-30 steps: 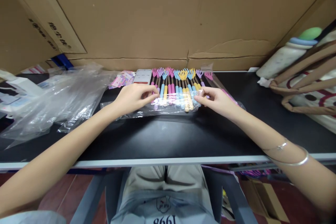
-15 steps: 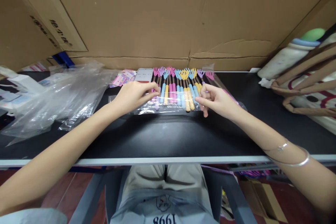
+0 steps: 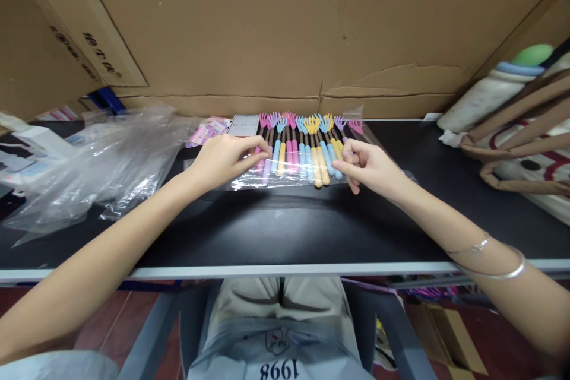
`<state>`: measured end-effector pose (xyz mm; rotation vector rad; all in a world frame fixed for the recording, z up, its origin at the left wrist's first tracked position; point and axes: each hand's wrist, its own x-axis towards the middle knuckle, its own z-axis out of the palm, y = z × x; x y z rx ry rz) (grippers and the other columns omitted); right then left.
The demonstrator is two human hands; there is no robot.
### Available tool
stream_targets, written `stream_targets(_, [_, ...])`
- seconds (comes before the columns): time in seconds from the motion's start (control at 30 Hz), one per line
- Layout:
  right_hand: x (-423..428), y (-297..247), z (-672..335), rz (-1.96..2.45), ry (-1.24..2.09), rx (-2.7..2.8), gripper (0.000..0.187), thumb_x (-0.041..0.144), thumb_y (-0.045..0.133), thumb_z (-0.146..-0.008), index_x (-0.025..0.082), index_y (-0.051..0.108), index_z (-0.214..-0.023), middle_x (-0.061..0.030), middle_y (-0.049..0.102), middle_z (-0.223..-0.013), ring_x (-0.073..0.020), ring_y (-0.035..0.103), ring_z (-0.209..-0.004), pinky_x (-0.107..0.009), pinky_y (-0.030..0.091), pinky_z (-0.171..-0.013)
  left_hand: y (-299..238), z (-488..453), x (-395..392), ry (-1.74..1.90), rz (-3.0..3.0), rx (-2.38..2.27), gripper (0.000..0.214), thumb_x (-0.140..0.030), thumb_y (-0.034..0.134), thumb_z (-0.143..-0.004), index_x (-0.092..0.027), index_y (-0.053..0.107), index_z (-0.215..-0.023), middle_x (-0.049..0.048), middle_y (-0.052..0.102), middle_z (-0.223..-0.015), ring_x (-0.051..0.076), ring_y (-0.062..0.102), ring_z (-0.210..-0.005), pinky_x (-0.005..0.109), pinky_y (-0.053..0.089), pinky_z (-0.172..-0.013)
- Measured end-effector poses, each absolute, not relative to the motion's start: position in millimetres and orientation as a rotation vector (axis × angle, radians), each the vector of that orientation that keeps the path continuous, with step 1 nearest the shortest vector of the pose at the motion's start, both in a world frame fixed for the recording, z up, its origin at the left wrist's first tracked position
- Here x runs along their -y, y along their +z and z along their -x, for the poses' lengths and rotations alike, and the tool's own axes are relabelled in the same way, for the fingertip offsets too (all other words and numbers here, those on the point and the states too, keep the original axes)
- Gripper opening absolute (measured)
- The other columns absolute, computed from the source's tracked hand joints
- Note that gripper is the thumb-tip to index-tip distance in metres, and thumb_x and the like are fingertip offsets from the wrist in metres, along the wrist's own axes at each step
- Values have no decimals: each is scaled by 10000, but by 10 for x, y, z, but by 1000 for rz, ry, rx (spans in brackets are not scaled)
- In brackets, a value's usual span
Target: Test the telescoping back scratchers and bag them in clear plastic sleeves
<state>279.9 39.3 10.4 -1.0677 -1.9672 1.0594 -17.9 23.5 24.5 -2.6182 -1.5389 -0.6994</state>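
A row of several small plastic rake-shaped sticks (image 3: pixel 303 145) in pink, blue, yellow and purple lies side by side on the black table (image 3: pixel 285 231), partly inside a clear plastic bag (image 3: pixel 285 181). My left hand (image 3: pixel 227 157) pinches the bag's left edge beside the sticks, fingers closed. At the right end of the row my right hand (image 3: pixel 369 166) is curled, fingers pressed on the bag's right edge.
A phone (image 3: pixel 243 125) and pink paper slips (image 3: pixel 205 132) lie behind my left hand. Crumpled clear bags (image 3: pixel 98 160) are heaped at the left. Brown cardboard (image 3: pixel 285 29) walls the back. A striped tote bag (image 3: pixel 525 148) and a bottle (image 3: pixel 485 92) stand at the right.
Both hands have slid the bag farther up over the sticks, away from me; the loose plastic at the near edge has pulled tighter.
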Motion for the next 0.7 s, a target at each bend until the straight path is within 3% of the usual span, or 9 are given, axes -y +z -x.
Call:
stream_targets(0.17, [-377,121,-2781,1073,1004,1999,575,627,641,-757,212,263,-634,76,403,-431,-65,445,-365,-227,335,-441,235,171,-231,-672,2631,1525,332,-461,434,-915,-240,680,-939,-30,645,-626,123,509,-546,228,286,-564])
stream_targets(0.4, [-366,140,-2798,1162,947,2087,532,665,530,-821,195,391,-614,28,486,-462,-89,489,-459,-265,401,-575,234,162,-216,-628,2625,1520,336,-457,422,-924,-246,681,-960,-36,651,-651,121,520,-557,234,288,-568])
stream_targets(0.7, [-384,142,-2823,1190,924,2150,578,682,474,-842,181,416,-560,9,501,-494,-89,496,-475,-261,379,-574,250,185,-230,-630,2577,1514,338,-458,424,-912,-257,690,-963,-28,632,-622,124,518,-555,224,286,-558])
